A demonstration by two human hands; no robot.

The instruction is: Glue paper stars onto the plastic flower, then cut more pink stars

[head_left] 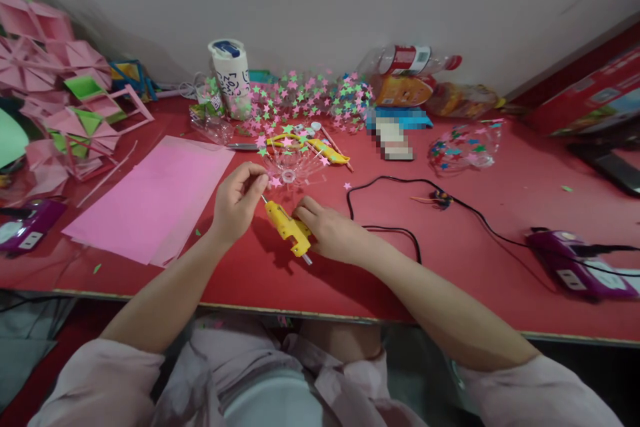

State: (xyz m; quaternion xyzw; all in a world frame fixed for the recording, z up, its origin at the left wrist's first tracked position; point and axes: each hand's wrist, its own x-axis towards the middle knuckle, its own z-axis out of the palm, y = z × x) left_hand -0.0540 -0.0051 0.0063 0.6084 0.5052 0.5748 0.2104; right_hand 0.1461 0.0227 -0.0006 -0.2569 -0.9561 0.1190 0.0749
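Gluing step: right hand (pixel 327 230) grips glue gun (pixel 289 228); left hand (pixel 239 200) pinches pink star (pixel 275 182) just ahead, beside clear plastic piece (pixel 291 170). Next likely needs steady nozzle placement.

Yellow glue gun (pixel 289 228) lies flat on table, nozzle twd pink star (pixel 275 182) (small, paper).

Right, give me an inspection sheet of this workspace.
Surface: red table, paper scraps scattered.
Job's things: yellow glue gun; clear star piece; pink star.
Clutter: pink paper, scissors, bottles, star pile, paper frames.
Grippers: left hand pinches at the pink star; right hand on the glue gun.
Cables: black cord loops to a purple power strip; second strip left.
Surroundings: white wall, red box.
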